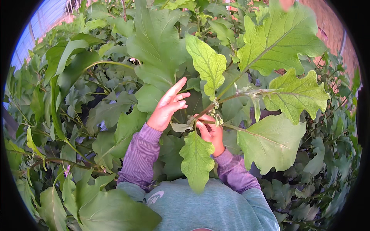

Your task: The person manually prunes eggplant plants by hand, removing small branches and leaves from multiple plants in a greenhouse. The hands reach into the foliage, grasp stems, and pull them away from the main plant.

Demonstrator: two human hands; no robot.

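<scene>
My right hand [212, 131] has its thumb and fingers closed on a stem [208, 109] of an eggplant plant, at a fork where side shoots branch off. Small buds or flower stalks [218, 120] hang beside those fingers. Left of the stem, my left hand [169, 106] is raised with its fingers apart and nothing in it. A small leaf [198, 158] hangs below the fork, between my forearms. From the same branch, a bright young leaf [206, 63] points up and a broad leaf [273, 141] spreads to the right. Part of my right fingers is hidden behind the stem.
Dense eggplant foliage surrounds me. A large leaf [115, 208] lies close at lower left, near a purple flower [67, 170]. A curved leaf stalk [107, 62] arches at left. Pale sheeting [40, 23] stands at upper left; brown ground [329, 20] shows at upper right.
</scene>
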